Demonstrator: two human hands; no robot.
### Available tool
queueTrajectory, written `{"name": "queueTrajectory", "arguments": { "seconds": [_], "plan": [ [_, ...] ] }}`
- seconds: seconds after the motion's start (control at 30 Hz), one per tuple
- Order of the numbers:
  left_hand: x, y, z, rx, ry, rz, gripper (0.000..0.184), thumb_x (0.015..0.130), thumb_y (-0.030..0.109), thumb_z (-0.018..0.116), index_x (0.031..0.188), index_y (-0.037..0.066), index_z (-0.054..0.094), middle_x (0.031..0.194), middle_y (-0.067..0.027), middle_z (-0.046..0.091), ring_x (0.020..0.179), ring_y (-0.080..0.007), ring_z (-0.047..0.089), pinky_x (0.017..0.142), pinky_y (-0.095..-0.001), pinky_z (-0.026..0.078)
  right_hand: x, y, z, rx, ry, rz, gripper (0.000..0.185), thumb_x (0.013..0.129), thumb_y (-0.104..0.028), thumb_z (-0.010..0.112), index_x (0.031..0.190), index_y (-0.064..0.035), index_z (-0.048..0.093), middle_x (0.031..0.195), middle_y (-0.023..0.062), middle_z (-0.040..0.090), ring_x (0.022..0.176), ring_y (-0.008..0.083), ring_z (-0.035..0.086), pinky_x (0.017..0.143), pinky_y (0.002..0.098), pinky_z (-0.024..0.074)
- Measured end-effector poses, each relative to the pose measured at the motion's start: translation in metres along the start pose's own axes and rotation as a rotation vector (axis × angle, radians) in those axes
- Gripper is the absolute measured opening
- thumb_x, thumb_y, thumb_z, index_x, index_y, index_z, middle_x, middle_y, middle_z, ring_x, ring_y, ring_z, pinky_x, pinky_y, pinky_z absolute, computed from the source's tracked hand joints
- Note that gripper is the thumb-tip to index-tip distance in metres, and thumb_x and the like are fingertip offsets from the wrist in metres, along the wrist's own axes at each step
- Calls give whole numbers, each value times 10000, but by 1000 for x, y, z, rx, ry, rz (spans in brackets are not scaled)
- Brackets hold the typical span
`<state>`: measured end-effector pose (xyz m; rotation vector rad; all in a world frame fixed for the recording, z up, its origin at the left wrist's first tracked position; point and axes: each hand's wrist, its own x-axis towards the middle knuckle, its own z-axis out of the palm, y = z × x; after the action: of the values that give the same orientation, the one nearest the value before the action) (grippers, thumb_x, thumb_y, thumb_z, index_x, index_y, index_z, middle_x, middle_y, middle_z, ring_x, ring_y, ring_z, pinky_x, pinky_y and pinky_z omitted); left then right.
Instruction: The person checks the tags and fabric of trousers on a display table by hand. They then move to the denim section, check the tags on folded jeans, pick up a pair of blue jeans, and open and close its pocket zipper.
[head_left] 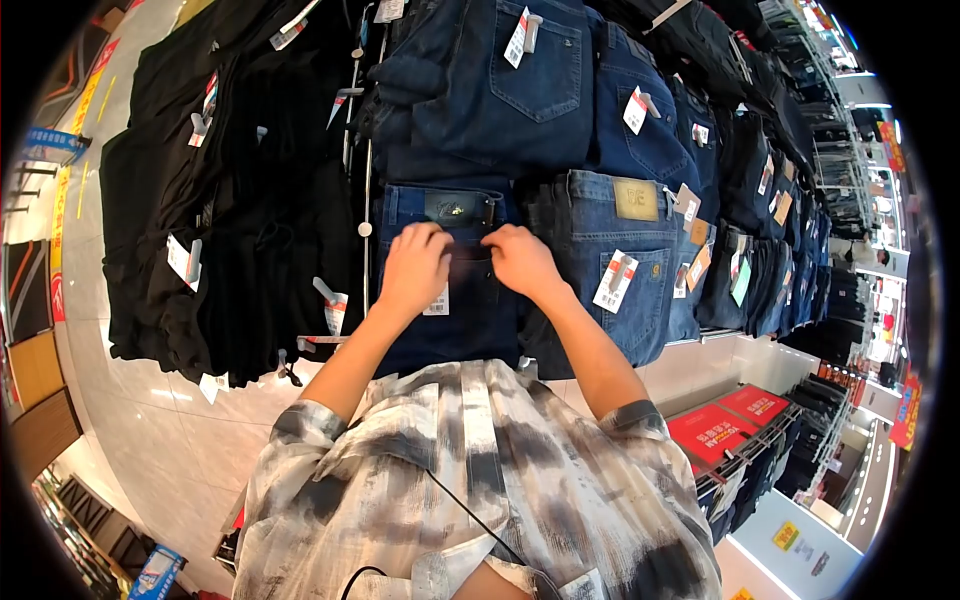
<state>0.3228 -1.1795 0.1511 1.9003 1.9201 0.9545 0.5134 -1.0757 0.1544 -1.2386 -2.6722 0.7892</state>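
A folded pair of dark blue jeans (pixel 450 335) lies in front of me, with a dark leather patch (pixel 458 208) at its waistband and a white price tag (pixel 437 302) lower down. My left hand (pixel 418 264) rests just below the patch, its fingers bent closed on the denim. Opposite it, my right hand (pixel 524 262) has its thumb and forefinger brought together at the right part of the same jeans. The fabric between the hands is blurred, and my fingertips are partly hidden.
Black folded trousers (pixel 235 200) are stacked to the left. Faded blue jeans (pixel 625 240) with a tan patch lie close to the right hand, and more jeans (pixel 535 85) lie behind. A metal rail (pixel 365 180) divides the stacks. Red signs (pixel 725 420) stand lower right.
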Motion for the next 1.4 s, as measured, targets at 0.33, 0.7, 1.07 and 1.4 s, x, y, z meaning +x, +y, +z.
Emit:
{"name": "queueTrajectory", "arguments": {
  "seconds": [0.33, 0.7, 1.07, 1.4],
  "plan": [
    [30, -52, -3, 17, 172, -298, 600, 795, 74, 736, 1336, 24, 483, 1359, -171, 482, 1236, -375, 472, 1035, -414, 408, 40, 38, 27, 607, 259, 319, 303, 890, -207, 695, 1083, 18, 634, 937, 153, 697, 802, 236, 666, 751, 350, 520],
    [34, -62, 3, 113, 297, -233, 502, 804, 4, 683, 1278, 27, 519, 1300, -166, 517, 1196, -359, 506, 1013, -412, 413, 68, 57, 43, 530, 380, 478, 250, 860, -206, 736, 960, 8, 654, 811, 86, 668, 740, 178, 619, 732, 318, 507],
    [-12, 27, 51, 80, -168, 120, 575, 719, 174, 773, 1232, 19, 566, 1250, -122, 570, 1184, -303, 519, 982, -406, 417, -38, -9, -8, 1067, 401, 210, 296, 926, -12, 591, 1215, -49, 540, 1086, 59, 622, 905, 129, 601, 772, 255, 485],
    [-10, 30, 50, 133, -176, 91, 517, 734, 148, 771, 1201, 44, 576, 1195, -122, 578, 1120, -306, 529, 935, -396, 422, -194, 10, -66, 1173, 569, 402, 144, 965, -51, 566, 1101, -39, 613, 1002, 50, 672, 893, 118, 633, 774, 248, 486]
  ]
}}
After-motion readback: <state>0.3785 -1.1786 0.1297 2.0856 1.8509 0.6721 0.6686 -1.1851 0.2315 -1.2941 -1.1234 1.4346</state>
